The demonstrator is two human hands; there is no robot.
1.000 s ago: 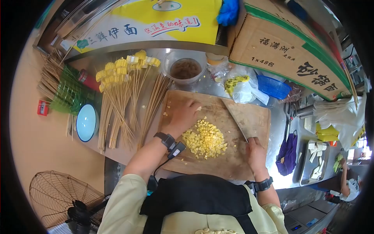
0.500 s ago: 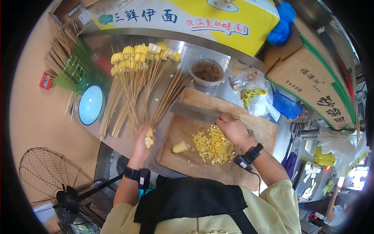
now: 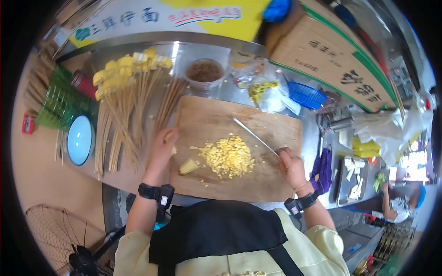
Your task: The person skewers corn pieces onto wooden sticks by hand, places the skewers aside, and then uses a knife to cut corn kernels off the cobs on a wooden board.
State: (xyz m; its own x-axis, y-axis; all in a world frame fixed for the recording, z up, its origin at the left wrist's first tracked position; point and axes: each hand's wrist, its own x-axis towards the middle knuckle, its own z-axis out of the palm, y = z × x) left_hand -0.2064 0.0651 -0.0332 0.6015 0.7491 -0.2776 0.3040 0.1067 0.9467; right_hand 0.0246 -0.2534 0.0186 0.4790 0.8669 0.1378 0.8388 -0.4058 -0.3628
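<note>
My right hand (image 3: pixel 291 166) is closed round the handle of a cleaver (image 3: pixel 254 134), its blade seen nearly edge-on above the wooden cutting board (image 3: pixel 271 124). At the board's left edge, my left hand (image 3: pixel 160 149) is closed on corn cob pieces (image 3: pixel 173 150), mostly hidden by the fingers and slightly blurred. Between the hands lies a spread heap of chopped corn kernels (image 3: pixel 229 156). A partly cut corn cob piece (image 3: pixel 188 166) rests on the board to the left of the heap.
Corn pieces on bamboo skewers (image 3: pixel 120 73) lie left of the board, beside bare skewers (image 3: pixel 169 102) and a pale blue bowl (image 3: pixel 80 140). Behind it stand a tub of brown food (image 3: pixel 204 73), plastic bags (image 3: pixel 271 99) and a blue basket (image 3: pixel 306 95). A fan (image 3: pixel 76 244) is lower left.
My right hand has moved right and toward me with the cleaver, whose blade has turned from flat-on to edge-on. My left hand still holds corn. The whole view has shifted.
</note>
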